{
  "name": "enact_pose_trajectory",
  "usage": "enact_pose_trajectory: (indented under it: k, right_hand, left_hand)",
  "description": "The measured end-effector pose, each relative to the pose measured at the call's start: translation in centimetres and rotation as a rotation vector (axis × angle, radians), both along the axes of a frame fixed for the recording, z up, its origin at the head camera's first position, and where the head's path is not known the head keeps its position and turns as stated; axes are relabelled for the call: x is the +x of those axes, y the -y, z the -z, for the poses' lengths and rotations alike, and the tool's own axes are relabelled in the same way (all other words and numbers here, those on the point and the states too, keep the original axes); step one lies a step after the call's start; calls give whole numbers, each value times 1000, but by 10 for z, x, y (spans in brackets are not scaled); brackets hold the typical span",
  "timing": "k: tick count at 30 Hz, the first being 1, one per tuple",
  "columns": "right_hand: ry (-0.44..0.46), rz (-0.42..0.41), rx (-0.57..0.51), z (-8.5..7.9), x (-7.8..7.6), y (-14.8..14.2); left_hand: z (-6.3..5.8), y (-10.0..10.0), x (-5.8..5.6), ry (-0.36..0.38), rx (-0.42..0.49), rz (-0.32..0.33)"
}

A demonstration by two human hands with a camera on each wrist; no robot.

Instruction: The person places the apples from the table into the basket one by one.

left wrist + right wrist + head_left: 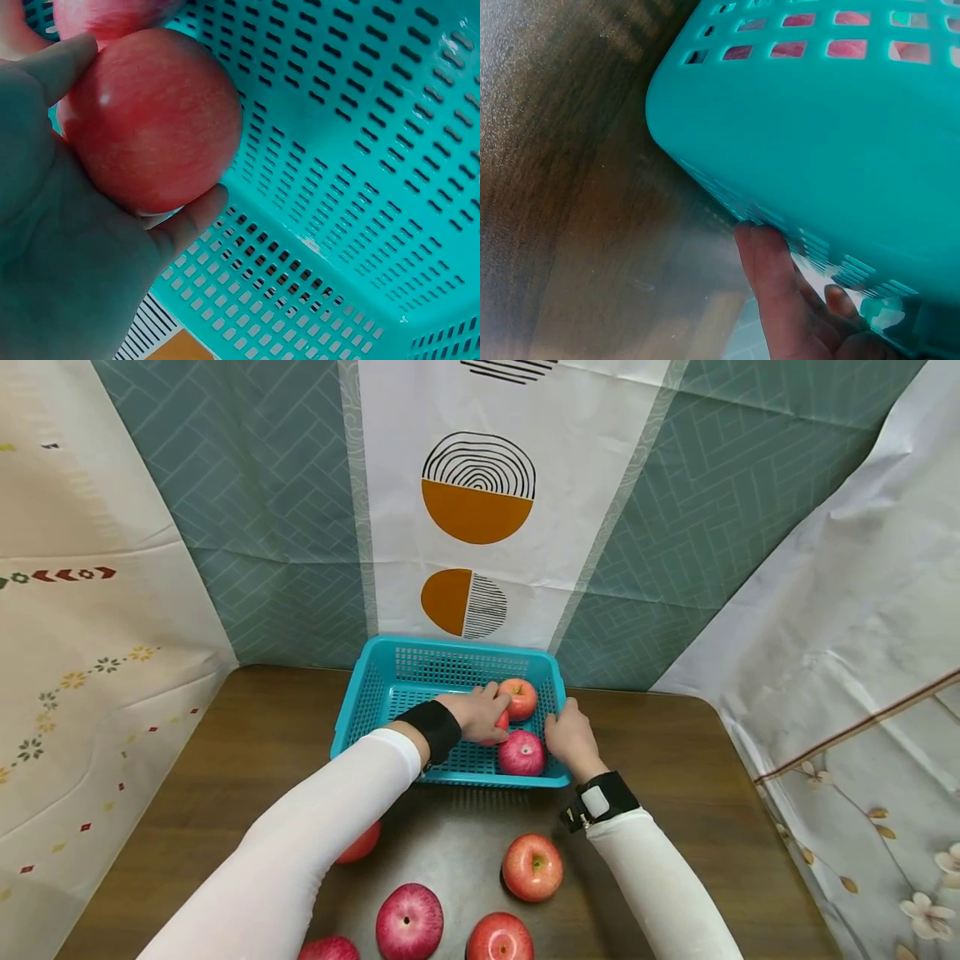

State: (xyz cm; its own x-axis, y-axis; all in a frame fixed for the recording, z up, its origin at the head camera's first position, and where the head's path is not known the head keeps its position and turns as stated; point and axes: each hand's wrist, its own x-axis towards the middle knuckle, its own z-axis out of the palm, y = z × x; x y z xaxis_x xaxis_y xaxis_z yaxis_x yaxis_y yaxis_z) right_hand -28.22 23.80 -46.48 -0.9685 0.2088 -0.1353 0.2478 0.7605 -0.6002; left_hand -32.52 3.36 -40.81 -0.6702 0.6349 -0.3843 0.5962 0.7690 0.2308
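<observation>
A turquoise plastic basket (450,646) with perforated walls stands on the table against the back cloth. My left hand (474,713) reaches into it and grips a red apple (154,120) between thumb and fingers. Two more apples lie at the basket's right side: an orange-red apple (519,698) behind and a darker pink apple (521,753) in front. At the right rim, my right hand (572,740) holds the basket, its fingers (771,262) against the outer side wall. The grasp at the rim is only partly seen.
On the brown table (675,827), nearer the person, lie several apples, among them a red-yellow apple (532,867), a front red apple (500,938) and a dark pink apple (409,920). The left sleeve partly covers another apple (363,843). Patterned cloth (292,527) hangs around the table.
</observation>
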Motion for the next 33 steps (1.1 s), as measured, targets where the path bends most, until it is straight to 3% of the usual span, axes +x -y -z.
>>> enact_pose_trajectory:
  k: [8, 16, 33]
  right_hand:
    - [-1, 4, 16, -1, 0, 2]
    - [0, 4, 7, -2, 1, 2]
    - [5, 6, 9, -4, 1, 2]
  left_hand:
    - [2, 0, -1, 5, -57, -14]
    - [3, 2, -3, 23, -36, -52]
    - [15, -2, -7, 51, -25, -46]
